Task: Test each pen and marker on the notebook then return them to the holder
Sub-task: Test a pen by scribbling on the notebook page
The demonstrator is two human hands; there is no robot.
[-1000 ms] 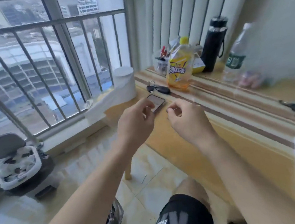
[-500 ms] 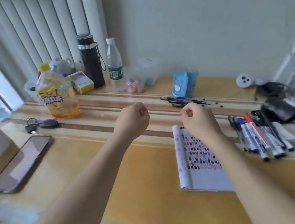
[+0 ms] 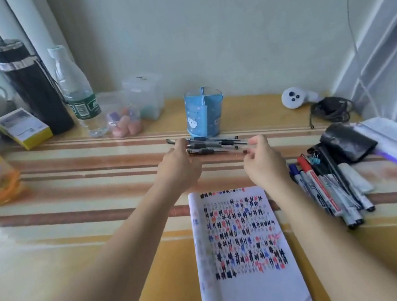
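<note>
Left hand: fingers curled round left end of bundle of clear black-grip pens.
Right hand: thumb and forefinger narrowed at pen tips; grip unclear.
Both forearms outstretched.
Blue cartoon-print pen holder just beyond hands.
White scribble-covered notebook beneath right wrist; writing illegible.
Capped markers right of right hand.

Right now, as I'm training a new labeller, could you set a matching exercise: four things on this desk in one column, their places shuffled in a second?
Things:
1. pen holder
2. notebook
3. markers
4. black flask

Places:
a. far left, beside the water bottle
b. nearest the camera, lying open
c. just right of the notebook
d. upright, just behind the loose pens

Pairs: 1-d, 2-b, 3-c, 4-a
</note>
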